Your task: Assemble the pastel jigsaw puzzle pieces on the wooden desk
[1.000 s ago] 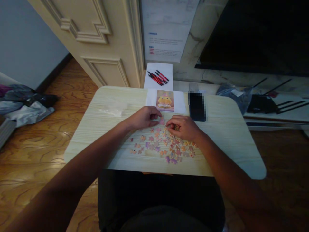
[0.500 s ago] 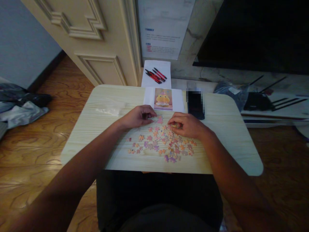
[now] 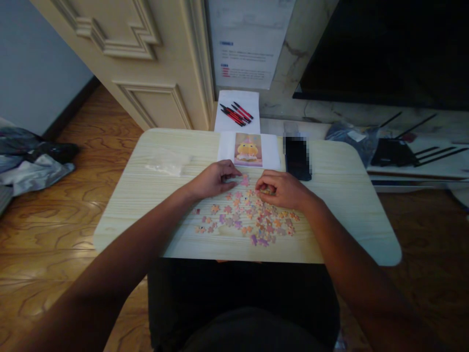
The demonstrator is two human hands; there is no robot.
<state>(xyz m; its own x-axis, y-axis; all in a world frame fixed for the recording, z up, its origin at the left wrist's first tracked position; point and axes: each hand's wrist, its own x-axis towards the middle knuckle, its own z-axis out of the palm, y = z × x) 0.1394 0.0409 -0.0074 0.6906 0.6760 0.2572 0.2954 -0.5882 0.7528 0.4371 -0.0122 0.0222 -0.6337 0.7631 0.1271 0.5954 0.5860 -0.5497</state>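
Observation:
Many small jigsaw puzzle pieces (image 3: 266, 212) in pink, orange and purple lie loose on the pale wooden table (image 3: 128, 205). My left hand (image 3: 218, 178) rests beside a small pink group of puzzle pieces (image 3: 245, 180), thumb and forefinger apart, fingertips at its left edge. To the right of that group, my right hand (image 3: 280, 188) is curled, with yellowish puzzle pieces (image 3: 270, 189) showing inside its fingers. Behind both hands lies a reference picture (image 3: 248, 150) of a yellow cartoon figure on white paper.
A black phone (image 3: 298, 159), partly pixelated, lies behind my right hand. On the table's left is a clear plastic bag (image 3: 168, 164). Several red-and-black pens (image 3: 236, 114) rest on white paper beyond the table. A black router (image 3: 394, 152) stands at the right.
My left hand has shifted slightly right along with the pink group's left edge. My right hand stays almost where it was, still curled around its pieces.

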